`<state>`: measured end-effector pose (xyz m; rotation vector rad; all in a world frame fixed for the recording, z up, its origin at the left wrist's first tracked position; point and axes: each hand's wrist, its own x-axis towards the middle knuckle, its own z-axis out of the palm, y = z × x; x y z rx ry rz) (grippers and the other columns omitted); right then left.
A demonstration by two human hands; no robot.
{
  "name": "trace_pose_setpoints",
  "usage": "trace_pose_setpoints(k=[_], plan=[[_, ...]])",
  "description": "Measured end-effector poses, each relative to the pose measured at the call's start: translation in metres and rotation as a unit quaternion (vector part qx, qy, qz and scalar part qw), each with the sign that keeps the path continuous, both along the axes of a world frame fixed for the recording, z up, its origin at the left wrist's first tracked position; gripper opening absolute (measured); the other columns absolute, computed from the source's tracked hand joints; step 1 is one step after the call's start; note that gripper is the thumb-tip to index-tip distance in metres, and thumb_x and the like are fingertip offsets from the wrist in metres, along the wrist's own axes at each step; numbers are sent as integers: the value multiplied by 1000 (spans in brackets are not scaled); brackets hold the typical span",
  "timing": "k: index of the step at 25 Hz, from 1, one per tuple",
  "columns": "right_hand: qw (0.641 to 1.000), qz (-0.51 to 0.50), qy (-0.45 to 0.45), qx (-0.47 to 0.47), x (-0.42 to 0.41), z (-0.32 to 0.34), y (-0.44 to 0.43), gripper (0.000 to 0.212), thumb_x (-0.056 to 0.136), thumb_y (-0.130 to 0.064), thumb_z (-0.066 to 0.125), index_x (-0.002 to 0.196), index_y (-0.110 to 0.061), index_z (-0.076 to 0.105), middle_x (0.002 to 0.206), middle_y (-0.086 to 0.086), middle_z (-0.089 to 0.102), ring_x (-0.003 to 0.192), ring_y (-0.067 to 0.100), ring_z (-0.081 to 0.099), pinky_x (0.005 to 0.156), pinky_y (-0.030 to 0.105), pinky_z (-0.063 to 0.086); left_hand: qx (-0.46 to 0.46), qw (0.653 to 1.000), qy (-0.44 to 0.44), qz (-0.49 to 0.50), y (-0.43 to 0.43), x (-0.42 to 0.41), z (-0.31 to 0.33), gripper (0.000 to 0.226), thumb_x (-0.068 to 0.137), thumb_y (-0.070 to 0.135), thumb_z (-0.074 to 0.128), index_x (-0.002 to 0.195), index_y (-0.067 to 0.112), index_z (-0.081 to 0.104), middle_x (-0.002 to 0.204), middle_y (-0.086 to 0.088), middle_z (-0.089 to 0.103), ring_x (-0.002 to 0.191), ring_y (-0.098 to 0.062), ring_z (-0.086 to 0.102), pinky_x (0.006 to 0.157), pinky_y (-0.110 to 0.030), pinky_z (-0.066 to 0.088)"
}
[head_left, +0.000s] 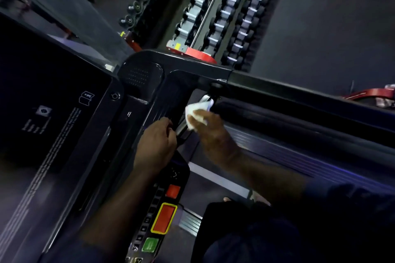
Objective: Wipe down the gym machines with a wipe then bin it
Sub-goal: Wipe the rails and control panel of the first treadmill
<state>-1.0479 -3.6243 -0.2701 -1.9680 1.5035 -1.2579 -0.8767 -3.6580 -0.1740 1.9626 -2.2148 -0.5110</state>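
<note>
A black treadmill console fills the left and middle of the head view, with its dark screen at the left. My right hand holds a crumpled white wipe against the metal grip bar below the console corner. My left hand has its fingers curled round the edge of the console just left of that bar. The black side handrail runs off to the right from the console.
A strip of control buttons, with red and green ones, lies below my left hand. The treadmill belt and side rail are under my right arm. A long rack of dumbbells stands beyond the console on the dark gym floor.
</note>
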Motion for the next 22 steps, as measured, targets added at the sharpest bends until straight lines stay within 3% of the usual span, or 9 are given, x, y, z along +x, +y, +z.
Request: trace_pose_setpoints(k=[3, 6, 8, 9, 11, 13, 16, 19, 22], plan=[[994, 105, 12, -16, 4, 4, 22, 58, 95, 0, 66, 147, -22, 53, 142, 9, 54, 129, 32, 54, 106, 48, 49, -4, 1000, -3, -2, 1, 0, 1, 16, 95, 22, 51, 98, 15, 65, 93, -5, 70, 85, -26, 63, 73, -40, 49], [997, -62, -27, -43, -18, -7, -25, 41, 95, 4, 67, 135, -7, 66, 129, 16, 58, 114, 40, 62, 101, 49, 52, -6, 1000, -13, 10, 0, -1, -1, 12, 97, 20, 55, 100, 16, 66, 94, -4, 71, 85, -25, 64, 75, -40, 50], [987, -151, -49, 0, -19, -5, -37, 38, 93, 5, 67, 129, -5, 71, 122, 18, 62, 109, 38, 61, 104, 34, 47, -6, 1000, -13, 15, -1, 0, -1, 13, 97, 20, 54, 101, 16, 66, 95, -3, 71, 86, -24, 64, 76, -39, 50], [989, -136, -60, 20, -12, -4, -29, 38, 92, 6, 66, 128, -6, 71, 120, 17, 62, 107, 36, 60, 105, 30, 43, -7, 1000, -14, 13, -1, -1, -1, 13, 97, 19, 55, 101, 16, 66, 95, -4, 71, 87, -25, 64, 77, -39, 50], [996, -18, -84, 37, 10, 2, 5, 36, 97, 5, 62, 131, -7, 68, 123, 14, 60, 109, 32, 61, 103, 39, 48, -10, 1000, -11, 13, 0, -2, 0, 12, 97, 18, 56, 101, 14, 66, 94, -5, 71, 85, -25, 65, 75, -39, 50], [992, 81, -92, -2, 15, 2, 22, 32, 102, -3, 60, 133, -7, 66, 127, 12, 58, 113, 27, 62, 100, 41, 52, -9, 1000, -8, 19, 1, -3, 2, 12, 97, 18, 56, 101, 14, 67, 92, -4, 70, 84, -24, 64, 74, -40, 51], [991, -63, -113, 16, -4, 2, -13, 25, 96, -6, 70, 120, -7, 75, 112, 10, 64, 101, 14, 63, 92, 23, 52, -6, 1000, -20, 17, -1, -4, 1, 13, 96, 19, 56, 102, 14, 66, 95, -5, 70, 85, -26, 64, 75, -40, 51], [964, -211, -148, 64, -9, 10, -26, 21, 93, -9, 75, 114, -8, 77, 102, 5, 63, 87, 3, 54, 84, 1, 37, 1, 1000, -13, 22, -1, -4, 2, 14, 96, 21, 54, 102, 16, 66, 94, -3, 70, 85, -24, 64, 76, -40, 51], [983, -97, -140, 62, 21, 14, 13, 15, 95, -6, 73, 110, -8, 77, 102, 3, 63, 92, -3, 50, 87, 2, 35, 3, 1000, -3, 23, 1, -4, 4, 16, 94, 23, 51, 99, 17, 65, 90, -2, 69, 81, -23, 64, 74, -41, 53]])
